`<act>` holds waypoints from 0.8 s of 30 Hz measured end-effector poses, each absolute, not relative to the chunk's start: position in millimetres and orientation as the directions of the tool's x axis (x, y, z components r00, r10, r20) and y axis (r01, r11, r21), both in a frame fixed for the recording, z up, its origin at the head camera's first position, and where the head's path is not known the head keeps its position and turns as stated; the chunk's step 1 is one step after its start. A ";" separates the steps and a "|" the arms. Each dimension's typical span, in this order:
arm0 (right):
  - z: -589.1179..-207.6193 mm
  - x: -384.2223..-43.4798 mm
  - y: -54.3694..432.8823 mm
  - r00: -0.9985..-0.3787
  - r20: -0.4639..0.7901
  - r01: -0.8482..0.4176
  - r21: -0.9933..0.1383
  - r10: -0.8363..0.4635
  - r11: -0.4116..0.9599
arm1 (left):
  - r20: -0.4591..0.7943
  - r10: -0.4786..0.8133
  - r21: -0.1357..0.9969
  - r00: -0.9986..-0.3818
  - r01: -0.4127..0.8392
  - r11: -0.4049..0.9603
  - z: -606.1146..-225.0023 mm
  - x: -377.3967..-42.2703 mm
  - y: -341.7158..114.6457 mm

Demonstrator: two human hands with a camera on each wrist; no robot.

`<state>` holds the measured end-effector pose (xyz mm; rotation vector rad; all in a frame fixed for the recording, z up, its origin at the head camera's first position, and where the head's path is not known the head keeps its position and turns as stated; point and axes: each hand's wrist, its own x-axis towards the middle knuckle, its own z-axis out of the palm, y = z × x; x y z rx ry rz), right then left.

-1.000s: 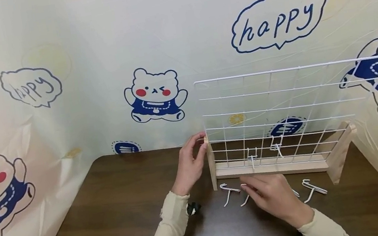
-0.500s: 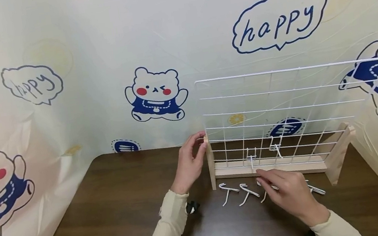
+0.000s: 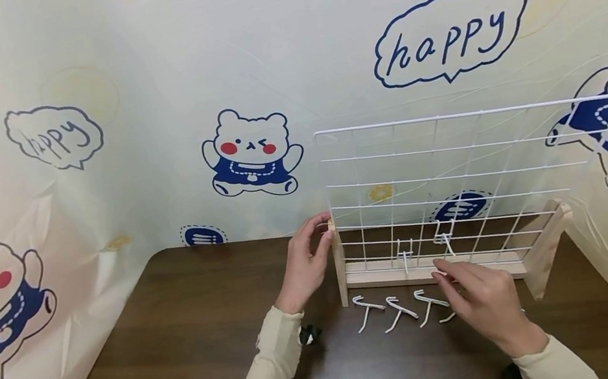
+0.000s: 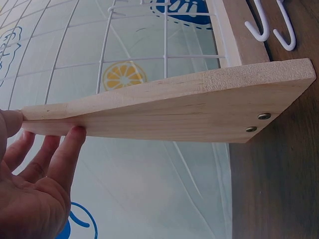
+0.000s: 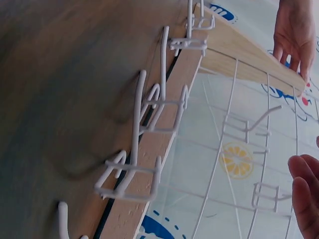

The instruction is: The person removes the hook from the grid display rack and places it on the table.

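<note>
My left hand (image 3: pixel 308 266) grips the top end of the rack's left wooden side panel (image 4: pixel 164 112). Its thumb lies at the panel's edge and its fingers press the outer face. A white wire grid (image 3: pixel 377 127) rises from the wooden base. Two white wire hooks, a left one (image 3: pixel 405 255) and a right one (image 3: pixel 444 238), hang on the grid's lower wires. In front of the base lies a row of several loose hooks (image 3: pixel 427 297). Above the row's right part is my right hand (image 3: pixel 486 303), fingers bent, nothing between fingers and thumb (image 5: pixel 303 199); it hides some hooks.
The rack's right side panel (image 3: pixel 551 247) stands beyond my right hand. Under everything is a dark brown wooden table (image 3: pixel 185 338). A printed cloth (image 3: pixel 142 56) hangs behind and on both sides. A small black object (image 3: pixel 310 333) shows by my left sleeve.
My right hand has moved rightward along the row, uncovering the hooks on its left. The left hand has stayed on the side panel.
</note>
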<state>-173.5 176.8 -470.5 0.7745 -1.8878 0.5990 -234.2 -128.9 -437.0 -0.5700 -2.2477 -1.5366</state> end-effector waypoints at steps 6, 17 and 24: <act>-469.6 -175.8 184.4 -0.332 0.912 -0.721 -0.081 -0.241 0.688 | 0.509 0.119 0.787 -0.853 0.517 0.337 -437.2 -234.8 -128.1; -471.6 -183.1 192.4 -0.408 0.894 -0.702 -0.178 -0.186 0.689 | 0.490 0.132 0.784 -0.862 0.502 0.365 -435.2 -235.2 -128.2; -474.0 -185.5 193.3 -0.459 0.871 -0.696 -0.230 -0.176 0.680 | 0.490 0.131 0.793 -0.862 0.503 0.345 -435.5 -234.7 -128.0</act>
